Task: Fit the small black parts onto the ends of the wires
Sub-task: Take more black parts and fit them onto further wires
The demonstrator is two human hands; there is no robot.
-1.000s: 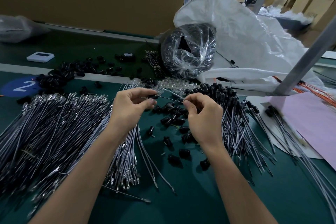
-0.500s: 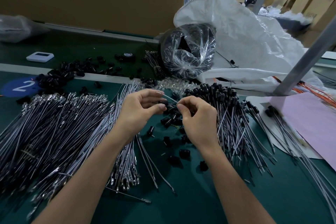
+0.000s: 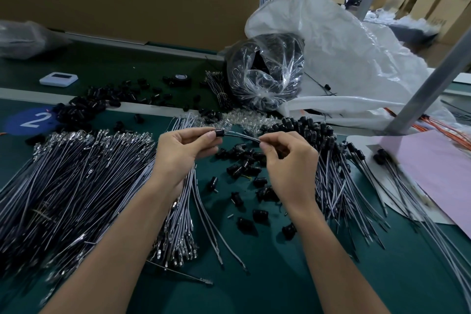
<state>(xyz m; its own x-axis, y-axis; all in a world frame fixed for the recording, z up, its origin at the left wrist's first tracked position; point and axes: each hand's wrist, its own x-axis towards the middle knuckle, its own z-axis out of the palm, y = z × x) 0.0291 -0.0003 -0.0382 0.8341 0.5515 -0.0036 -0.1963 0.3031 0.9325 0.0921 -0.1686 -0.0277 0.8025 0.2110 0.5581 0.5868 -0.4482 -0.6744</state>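
Only writing I can read is a white "2" on a blue round sticker point(image 3: 30, 120) at the far left of the green mat point(image 3: 280, 275). Left hand point(image 3: 183, 150) is up in the middle, thumb and fingers pinching a small black part point(image 3: 219, 133). Right hand point(image 3: 288, 160) sits just to its right, fingertips pinching a thin grey wire point(image 3: 242, 136) that runs across between the hands and meets the part. Forearms come in from the bottom edge, well apart. Loose parts point(image 3: 242, 168) lie scattered on the mat under and between the hands. A big wire pile point(image 3: 76, 181) fills the left side, right up against the left forearm, and capped wires point(image 3: 331, 173) fan out just right of the right hand. Bare mat shows mostly between the forearms, toward the near edge. Behind sit a clear bag point(image 3: 265, 71), a white sack point(image 3: 344, 46), a slanted metal post point(image 3: 433, 84) and a pink sheet point(image 3: 438, 160).
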